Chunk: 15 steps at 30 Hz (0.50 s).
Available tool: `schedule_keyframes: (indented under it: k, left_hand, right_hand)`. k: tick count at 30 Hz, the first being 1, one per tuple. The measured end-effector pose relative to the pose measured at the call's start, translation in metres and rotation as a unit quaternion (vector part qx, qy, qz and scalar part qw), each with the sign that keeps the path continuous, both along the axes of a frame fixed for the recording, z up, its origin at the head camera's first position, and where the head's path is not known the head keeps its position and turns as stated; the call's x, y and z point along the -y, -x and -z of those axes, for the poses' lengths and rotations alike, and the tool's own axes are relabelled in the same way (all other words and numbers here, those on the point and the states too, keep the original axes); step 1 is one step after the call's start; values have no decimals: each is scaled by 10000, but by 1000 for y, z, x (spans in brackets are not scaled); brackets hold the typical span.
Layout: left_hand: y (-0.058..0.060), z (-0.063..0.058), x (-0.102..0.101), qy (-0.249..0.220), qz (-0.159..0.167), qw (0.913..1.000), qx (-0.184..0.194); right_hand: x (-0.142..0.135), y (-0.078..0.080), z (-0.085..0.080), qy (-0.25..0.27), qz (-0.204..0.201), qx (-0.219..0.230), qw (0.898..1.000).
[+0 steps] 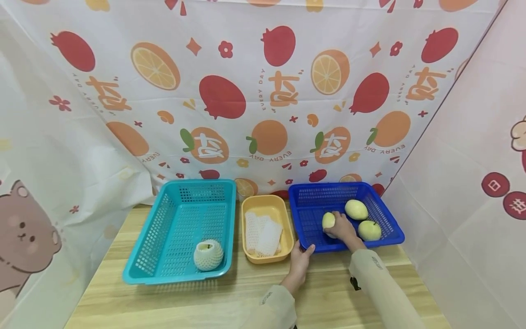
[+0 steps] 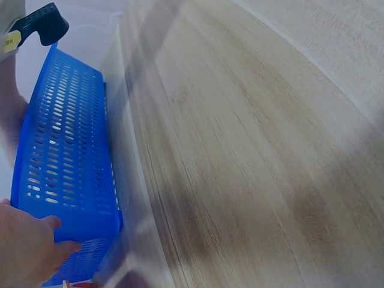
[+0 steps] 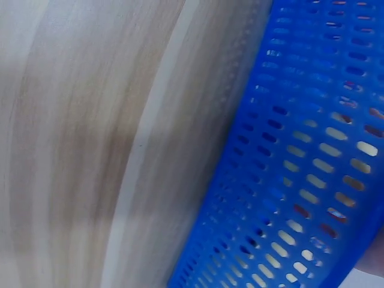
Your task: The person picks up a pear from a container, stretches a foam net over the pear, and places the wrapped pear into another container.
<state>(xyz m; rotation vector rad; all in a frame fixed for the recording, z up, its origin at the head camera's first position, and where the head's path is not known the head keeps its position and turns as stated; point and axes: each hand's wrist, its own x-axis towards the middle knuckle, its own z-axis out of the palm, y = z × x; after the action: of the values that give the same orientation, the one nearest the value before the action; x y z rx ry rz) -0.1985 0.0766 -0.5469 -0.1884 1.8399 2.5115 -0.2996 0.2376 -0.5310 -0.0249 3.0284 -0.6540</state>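
Note:
My right hand (image 1: pixel 340 227) reaches into the blue basket (image 1: pixel 392 229) and grips a pale yellow-green pear (image 1: pixel 328 220) near its front left. Two more pears lie to its right, a rear pear (image 1: pixel 356 209) and a front pear (image 1: pixel 369 230) with its stem up. My left hand (image 1: pixel 300 261) holds the basket's front left corner, thumb along the front side. In the left wrist view, the left hand's fingers (image 2: pixel 51 223) lie against the blue wall. The right wrist view shows mostly the basket's slotted side (image 3: pixel 300 162); the held pear is hidden there.
Left on the wooden table (image 1: pixel 164 306) stands a teal basket (image 1: pixel 234 219), with a pear in a white foam net (image 1: pixel 208 256) at its front right. Between the baskets, a yellow tray (image 1: pixel 289 228) holds white foam nets (image 1: pixel 269 237). A fruit-print cloth (image 1: pixel 255 59) hangs behind.

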Motion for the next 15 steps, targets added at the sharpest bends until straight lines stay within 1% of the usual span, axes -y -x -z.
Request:
schedule_keyframes:
  k: [4, 8, 13, 15]
  left_hand:
    - [0, -1, 0, 43, 2, 10000, 2]
    - [-4, -4, -1, 61, -106, 9999, 52]
    - [-8, -8, -2, 182, -356, 9987, 330]
    - [-10, -10, -2, 235, -401, 9979, 444]
  right_hand:
    - [4, -2, -6, 73, -71, -81, 9999]
    - [13, -6, -16, 174, -125, -109, 9997]
    - [24, -11, -27, 168, -284, -241, 9992]
    - [28, -13, -32, 194, -350, -298, 9988]
